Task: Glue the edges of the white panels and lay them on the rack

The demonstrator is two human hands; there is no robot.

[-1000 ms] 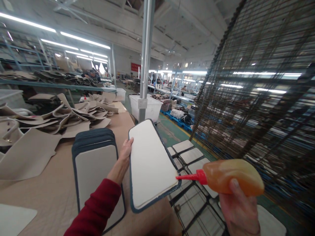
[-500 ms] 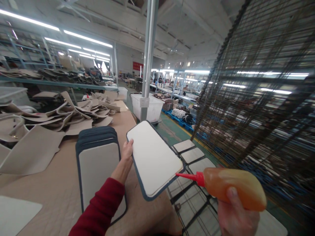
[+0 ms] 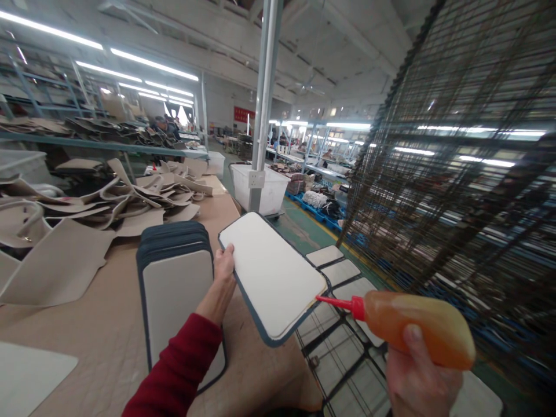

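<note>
My left hand [image 3: 224,265] is closed on the left edge of a white panel [image 3: 273,272] with rounded corners and a dark blue border, holding it tilted above the table edge. My right hand [image 3: 419,370] grips a squeeze bottle [image 3: 417,327] of amber liquid, lying sideways. Its red nozzle [image 3: 336,301] points left, the tip at the panel's lower right edge. A thin yellowish line runs along that edge near the corner. Left of the panel, a stack of similar blue-edged panels [image 3: 178,301] rests on the table, partly behind my left forearm.
Loose beige pieces [image 3: 130,197] are heaped on the brown table [image 3: 99,330]. A white sheet [image 3: 30,376] lies at lower left. More panels [image 3: 341,269] lie on a wire rack at right, below a tall mesh rack [image 3: 452,145]. A post [image 3: 263,116] and white bin [image 3: 278,188] stand ahead.
The panel has turned slightly in my left hand, its lower end shifting up and right. The bottle has moved a little to the right, its tip still at the panel's edge.
</note>
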